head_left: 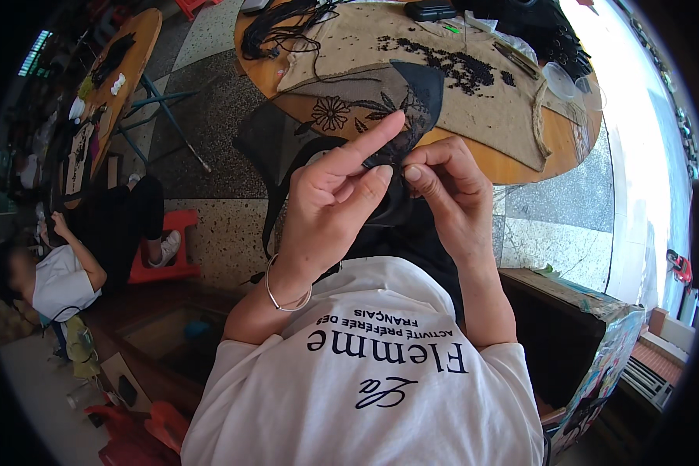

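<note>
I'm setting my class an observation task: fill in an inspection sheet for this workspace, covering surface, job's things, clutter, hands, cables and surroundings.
Surface: rounded wooden table, partly covered by tan cloth.
Job's things: sheer black fabric with a flower pattern, at the hands; small black pieces, bead-like, scattered on the tan cloth.
Clutter: black case at the far edge; clear round dish toward the right; black cords at far left.
Hands: left hand at the fabric, forefinger extended; right hand pinching thumb to forefinger there, contents hidden.
Cables: nothing seen.
Surroundings: another person at left, near a red stool and second table; patterned floor.
</note>
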The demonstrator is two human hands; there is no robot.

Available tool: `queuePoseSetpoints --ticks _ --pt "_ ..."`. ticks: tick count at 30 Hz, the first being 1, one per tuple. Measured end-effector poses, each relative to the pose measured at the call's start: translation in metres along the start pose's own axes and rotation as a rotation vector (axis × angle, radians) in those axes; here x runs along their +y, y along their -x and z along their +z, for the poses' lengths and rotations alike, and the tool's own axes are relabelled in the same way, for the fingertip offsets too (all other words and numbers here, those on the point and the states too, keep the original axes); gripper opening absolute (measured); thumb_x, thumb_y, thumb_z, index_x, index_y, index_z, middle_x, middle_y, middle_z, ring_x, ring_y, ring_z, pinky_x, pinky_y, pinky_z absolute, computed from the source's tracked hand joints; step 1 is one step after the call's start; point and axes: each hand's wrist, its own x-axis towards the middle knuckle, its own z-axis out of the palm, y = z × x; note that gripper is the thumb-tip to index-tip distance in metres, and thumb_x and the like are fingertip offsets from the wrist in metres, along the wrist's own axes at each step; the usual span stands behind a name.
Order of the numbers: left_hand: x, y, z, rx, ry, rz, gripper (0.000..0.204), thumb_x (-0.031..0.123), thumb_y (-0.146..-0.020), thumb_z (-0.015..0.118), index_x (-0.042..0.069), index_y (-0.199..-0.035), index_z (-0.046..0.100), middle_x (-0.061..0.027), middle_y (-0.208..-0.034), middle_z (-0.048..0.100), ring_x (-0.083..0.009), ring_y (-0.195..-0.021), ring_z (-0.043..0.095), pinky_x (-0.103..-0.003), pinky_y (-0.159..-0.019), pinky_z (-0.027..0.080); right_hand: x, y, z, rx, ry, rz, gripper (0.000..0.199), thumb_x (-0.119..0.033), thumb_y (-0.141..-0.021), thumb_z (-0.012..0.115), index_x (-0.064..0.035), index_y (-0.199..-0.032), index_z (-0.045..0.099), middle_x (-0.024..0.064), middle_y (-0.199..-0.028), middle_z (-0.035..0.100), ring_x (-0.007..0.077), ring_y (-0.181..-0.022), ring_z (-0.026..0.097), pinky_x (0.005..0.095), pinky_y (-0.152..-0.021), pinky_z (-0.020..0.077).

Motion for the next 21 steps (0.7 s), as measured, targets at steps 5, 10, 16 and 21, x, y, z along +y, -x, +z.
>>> queuePoseSetpoints --ticks 5,10,16,21 --pt "-0.008 0.0 0.005 0.035 -0.189 0.078 0.049 -0.004 -0.086 0.054 0.003 -0.134 0.044 -0.0048 -0.106 0.063 -0.0028 -0.077 0.053 -0.018 -0.066 0.045 -0.001 0.005 0.015 0.209 -0.192 0.084 0.005 0.002 -0.085 0.061 0.0035 -0.089 0.06 0.0062 -0.087 0.06 0.0079 -0.074 0.056 0.0203 -0.067 0.0472" --pt "-0.02 -0.007 0.005 0.08 -0.391 0.271 0.055 -0.005 -0.082 0.057 0.006 -0.134 0.045 -0.0112 -0.099 0.065 -0.0109 -0.073 0.06 -0.024 -0.066 0.048 -0.003 0.0 0.015 0.162 0.192 -0.192 0.009 0.003 -0.086 0.059 0.0036 -0.095 0.057 0.0087 -0.09 0.062 0.0088 -0.072 0.058 0.0213 -0.068 0.0495" --pt "-0.021 -0.012 -0.006 0.132 -0.836 0.521 0.056 -0.006 -0.078 0.059 0.01 -0.131 0.049 -0.0127 -0.075 0.062 -0.02 -0.058 0.056 -0.03 -0.058 0.046 -0.013 -0.009 0.012 0.159 0.41 -0.51 0.016 0.003 -0.091 0.05 0.0027 -0.107 0.046 0.0132 -0.092 0.061 0.0126 -0.066 0.06 0.0201 -0.061 0.0509" --pt "-0.004 -0.028 -0.074 0.446 -1.27 0.767 0.05 -0.006 -0.077 0.059 0.012 -0.123 0.058 -0.0095 -0.057 0.051 -0.0203 -0.047 0.047 -0.032 -0.049 0.041 -0.064 0.017 -0.067 0.227 -0.417 -0.444 0.011 -0.012 -0.1 0.032 -0.0034 -0.102 0.039 0.0089 -0.075 0.051 0.0142 -0.055 0.057 0.0191 -0.048 0.0478"
